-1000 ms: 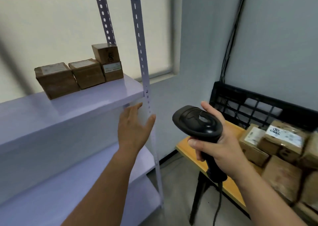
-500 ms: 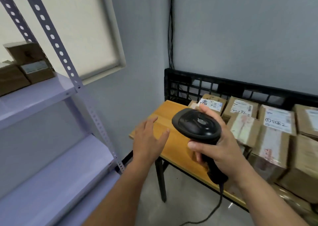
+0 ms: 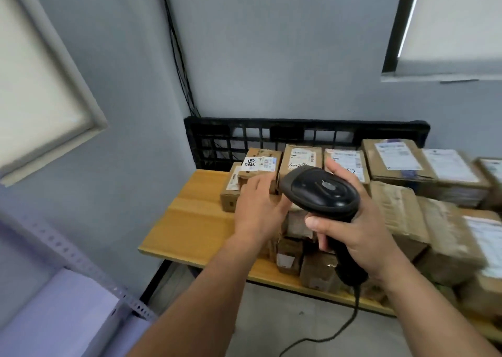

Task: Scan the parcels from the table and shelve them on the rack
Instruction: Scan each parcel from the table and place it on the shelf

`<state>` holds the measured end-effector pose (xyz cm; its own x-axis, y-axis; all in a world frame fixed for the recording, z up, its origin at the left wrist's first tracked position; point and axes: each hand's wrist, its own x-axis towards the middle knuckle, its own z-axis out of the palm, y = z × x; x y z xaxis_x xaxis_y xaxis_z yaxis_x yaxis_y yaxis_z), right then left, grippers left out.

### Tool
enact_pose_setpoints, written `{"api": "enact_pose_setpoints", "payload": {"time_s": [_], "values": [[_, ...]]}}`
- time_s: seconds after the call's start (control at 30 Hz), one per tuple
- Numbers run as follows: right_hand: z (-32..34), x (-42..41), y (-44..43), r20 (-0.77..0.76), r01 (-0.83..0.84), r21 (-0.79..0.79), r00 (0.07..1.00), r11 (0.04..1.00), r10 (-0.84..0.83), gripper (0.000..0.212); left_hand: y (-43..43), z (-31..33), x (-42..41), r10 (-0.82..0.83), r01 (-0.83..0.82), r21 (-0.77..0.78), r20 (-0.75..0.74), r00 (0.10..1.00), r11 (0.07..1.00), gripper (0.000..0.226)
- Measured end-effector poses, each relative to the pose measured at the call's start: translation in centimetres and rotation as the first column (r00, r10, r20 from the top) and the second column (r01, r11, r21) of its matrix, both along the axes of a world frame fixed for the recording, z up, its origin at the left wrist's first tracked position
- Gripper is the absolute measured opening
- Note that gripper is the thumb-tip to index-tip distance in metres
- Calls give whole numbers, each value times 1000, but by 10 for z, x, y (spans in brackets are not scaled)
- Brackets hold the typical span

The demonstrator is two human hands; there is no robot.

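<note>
At centre frame the right hand (image 3: 361, 229) was closed round the grip of a smooth black plastic scanner (image 3: 320, 191), its cable (image 3: 339, 329) trailing downward. The left hand (image 3: 258, 207) was open, fingers spread, over a small labelled cardboard parcel (image 3: 259, 166); contact could not be confirmed. Rectangular brown parcels (image 3: 399, 163) crowded the wooden table (image 3: 195, 220) at right, before a black lattice crate (image 3: 271, 136). The pale metal rack (image 3: 62, 316) occupied the lower left.

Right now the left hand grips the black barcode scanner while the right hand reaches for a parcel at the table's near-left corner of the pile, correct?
Hands are swapped. In the head view the right hand grips the black barcode scanner, while the left hand reaches for a parcel on the table.
</note>
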<state>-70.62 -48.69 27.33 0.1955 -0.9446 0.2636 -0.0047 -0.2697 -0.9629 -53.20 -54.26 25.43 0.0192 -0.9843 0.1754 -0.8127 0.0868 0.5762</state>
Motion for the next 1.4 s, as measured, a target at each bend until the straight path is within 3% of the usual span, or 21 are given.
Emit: {"api": "enact_pose_setpoints", "payload": {"time_s": [0.07,0.17,0.37,0.57,0.8,1.0,1.07,1.2,1.27,1.4], "values": [[1,-9,1,-9,58,0,998,998,-58,94,-14,-1,-14,-73,72,13,89,993,997,71],[5,-18,1,-3,137,-10,991,990,-137,93,-27,-5,-32,-125,112,106,116,985,988,60],[5,-21,3,-15,241,-23,970,970,-242,94,-36,-12,-47,-172,95,305,234,957,948,79],[-2,-11,3,8,264,-8,965,965,-264,93,-41,-9,-33,-138,38,265,368,920,964,91],[-6,9,3,6,241,30,970,970,-242,93,-47,2,1,-29,-12,446,84,996,895,88],[-7,20,1,-21,225,38,974,974,-224,93,-43,18,40,1,162,572,-274,962,804,80],[-6,23,1,-14,218,37,976,975,-218,93,-41,18,52,34,229,559,-421,906,797,76],[-4,29,0,5,199,29,980,979,-200,92,-39,16,70,106,252,446,-636,765,859,95],[-2,31,0,9,191,31,981,981,-191,93,-39,16,79,101,236,379,-687,719,895,98],[3,38,1,32,163,26,986,986,-164,93,-35,19,91,56,209,290,-696,716,934,105]]}}
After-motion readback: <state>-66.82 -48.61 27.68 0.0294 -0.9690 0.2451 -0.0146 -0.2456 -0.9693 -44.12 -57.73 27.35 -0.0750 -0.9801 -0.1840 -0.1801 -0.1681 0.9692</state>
